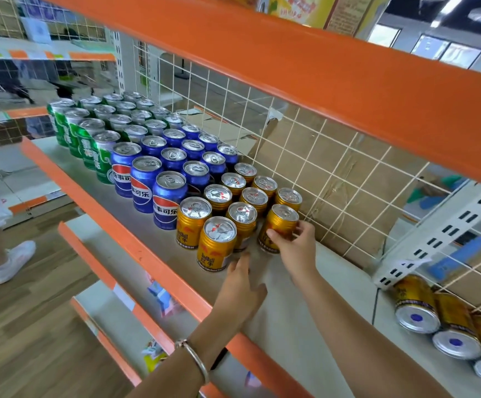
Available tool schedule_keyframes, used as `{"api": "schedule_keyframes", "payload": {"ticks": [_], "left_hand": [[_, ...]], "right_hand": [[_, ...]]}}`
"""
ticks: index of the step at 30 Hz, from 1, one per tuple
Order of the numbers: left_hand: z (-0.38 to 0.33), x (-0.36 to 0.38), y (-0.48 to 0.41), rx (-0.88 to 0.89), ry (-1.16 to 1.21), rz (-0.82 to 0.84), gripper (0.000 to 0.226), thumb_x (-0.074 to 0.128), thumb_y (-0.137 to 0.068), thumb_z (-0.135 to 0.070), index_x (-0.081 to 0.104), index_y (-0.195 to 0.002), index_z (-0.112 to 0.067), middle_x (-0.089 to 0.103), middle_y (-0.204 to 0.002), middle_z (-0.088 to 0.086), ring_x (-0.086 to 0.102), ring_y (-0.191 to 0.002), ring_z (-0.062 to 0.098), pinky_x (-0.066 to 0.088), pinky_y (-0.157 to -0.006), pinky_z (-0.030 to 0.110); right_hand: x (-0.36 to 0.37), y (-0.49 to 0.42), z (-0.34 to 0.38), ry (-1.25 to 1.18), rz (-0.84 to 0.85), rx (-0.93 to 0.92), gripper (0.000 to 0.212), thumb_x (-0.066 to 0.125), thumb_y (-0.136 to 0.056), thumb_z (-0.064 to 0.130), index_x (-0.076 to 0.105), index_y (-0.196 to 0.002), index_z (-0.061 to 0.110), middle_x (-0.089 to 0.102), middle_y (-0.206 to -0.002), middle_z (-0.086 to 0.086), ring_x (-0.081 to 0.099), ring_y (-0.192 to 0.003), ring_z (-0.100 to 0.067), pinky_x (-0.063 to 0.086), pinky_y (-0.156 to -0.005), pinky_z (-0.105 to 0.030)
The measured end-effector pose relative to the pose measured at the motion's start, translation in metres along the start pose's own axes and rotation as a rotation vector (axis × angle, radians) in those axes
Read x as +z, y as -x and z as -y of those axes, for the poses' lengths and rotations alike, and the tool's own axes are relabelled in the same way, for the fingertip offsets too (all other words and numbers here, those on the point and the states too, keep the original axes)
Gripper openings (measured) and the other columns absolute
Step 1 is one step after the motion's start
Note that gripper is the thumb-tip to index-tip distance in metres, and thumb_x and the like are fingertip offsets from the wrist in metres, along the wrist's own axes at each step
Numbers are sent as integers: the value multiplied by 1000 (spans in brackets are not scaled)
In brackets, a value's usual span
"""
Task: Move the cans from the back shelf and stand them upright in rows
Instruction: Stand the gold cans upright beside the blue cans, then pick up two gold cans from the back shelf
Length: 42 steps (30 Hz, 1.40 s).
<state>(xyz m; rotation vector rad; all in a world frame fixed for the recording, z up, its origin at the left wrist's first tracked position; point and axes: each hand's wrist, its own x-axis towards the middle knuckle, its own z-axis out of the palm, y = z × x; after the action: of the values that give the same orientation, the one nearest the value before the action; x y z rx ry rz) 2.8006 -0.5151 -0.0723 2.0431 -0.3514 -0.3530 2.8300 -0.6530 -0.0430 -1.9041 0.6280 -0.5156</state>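
1. Two hands were extended over the shelf deck (pixel 291 317) from the lower right, both forearms bare.
2. The right hand (pixel 294 248) gripped the rear gold can (pixel 280 222), with the thumb on the near side and the fingers curled round the far side. This can stood roughly upright at the right end of the gold rows (pixel 233 193), close to the wire back panel (pixel 334 168).
3. The left hand (pixel 242 288) held nothing, its fingers straight. Its fingertips (pixel 240 261) reached the lower side of the front gold can (pixel 217 244); contact could not be confirmed. A bangle (pixel 196 359) circled the wrist.
4. Blue cans (pixel 173 168) and green cans (pixel 90 130) stood upright in rows further left on the same deck.
5. More gold cans, the toppled cans (pixel 434 314), lay on their sides in the adjoining bay to the right, beyond the white upright (pixel 434 234), bases toward the camera.
6. Bare deck lay open between the rear gold can and the white upright. The orange front lip (pixel 147 248) bounded the near edge, and the upper shelf (pixel 348 67) overhung the work area
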Motion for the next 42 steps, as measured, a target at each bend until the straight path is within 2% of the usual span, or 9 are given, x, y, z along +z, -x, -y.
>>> {"api": "schedule_keyframes", "payload": {"ticks": [6, 12, 16, 18, 22, 26, 35, 39, 42], "left_hand": [[2, -6, -4, -53, 73, 1, 62, 60, -84, -13, 36, -141, -11, 46, -133, 6, 51, -119, 17, 41, -87, 17], [3, -8, -9, -88, 118, 35, 42, 61, -82, -7, 55, -124, -3, 55, -105, 4, 55, -97, 15, 47, -88, 29], [-13, -14, -19, -113, 160, 132, 32, 63, -86, -14, 58, -118, -13, 56, -95, -3, 54, -91, 14, 45, -67, 19], [-24, -15, -28, -90, 182, 176, 35, 62, -89, -14, 55, -123, -13, 59, -104, -2, 57, -100, 19, 44, -70, 18], [-49, -1, -37, -84, 155, 350, 49, 56, -94, -20, 42, -138, -4, 51, -136, 12, 52, -120, 25, 44, -95, 29], [-69, 35, -20, -18, 125, 399, 59, 63, -88, -38, 45, -137, -11, 54, -133, 6, 54, -116, 21, 45, -92, 28], [-122, 124, 40, 100, 122, 638, 65, 65, -84, -44, 45, -137, -12, 53, -130, 6, 54, -112, 18, 40, -81, 24], [-147, 165, 74, 203, 161, 707, 55, 69, -82, -42, 53, -130, -19, 58, -128, 3, 57, -112, 19, 45, -91, 31], [-166, 198, 109, 196, 208, 739, 65, 70, -80, -43, 46, -135, -17, 52, -132, 1, 53, -116, 18, 41, -86, 29]], "right_hand": [[12, -16, -6, 47, -1, -42, 73, 84, -69, 17, 41, -126, 8, 52, -126, -6, 51, -112, -17, 42, -95, -30], [12, -15, -7, 134, 27, -35, 79, 83, -70, 25, 37, -133, 10, 51, -134, -9, 50, -124, -26, 42, -104, -41], [0, -2, -9, 198, 2, -96, 90, 79, -73, 36, 31, -144, 12, 39, -145, -10, 40, -133, -24, 37, -110, -42], [-13, 7, -12, 199, -35, -80, 87, 74, -78, 37, 27, -147, 11, 33, -149, -11, 35, -136, -24, 35, -111, -45], [-50, 27, -26, 195, -118, 25, 76, 69, -84, 29, 28, -145, 11, 33, -144, -11, 41, -130, -24, 38, -107, -39], [-96, 54, -38, 183, -250, 103, 77, 69, -85, 28, 25, -147, 12, 34, -146, -10, 42, -131, -23, 37, -107, -38], [-205, 117, -59, 156, -521, 212, 77, 72, -82, 28, 30, -145, 16, 36, -145, -7, 44, -130, -23, 41, -106, -47], [-257, 148, -81, 110, -605, 217, 75, 69, -68, 52, 44, -132, 22, 54, -130, -8, 54, -120, -23, 46, -99, -51], [-295, 180, -80, 86, -671, 240, 82, 67, -68, 51, 40, -139, 18, 48, -136, -7, 51, -123, -22, 45, -102, -46]]}}
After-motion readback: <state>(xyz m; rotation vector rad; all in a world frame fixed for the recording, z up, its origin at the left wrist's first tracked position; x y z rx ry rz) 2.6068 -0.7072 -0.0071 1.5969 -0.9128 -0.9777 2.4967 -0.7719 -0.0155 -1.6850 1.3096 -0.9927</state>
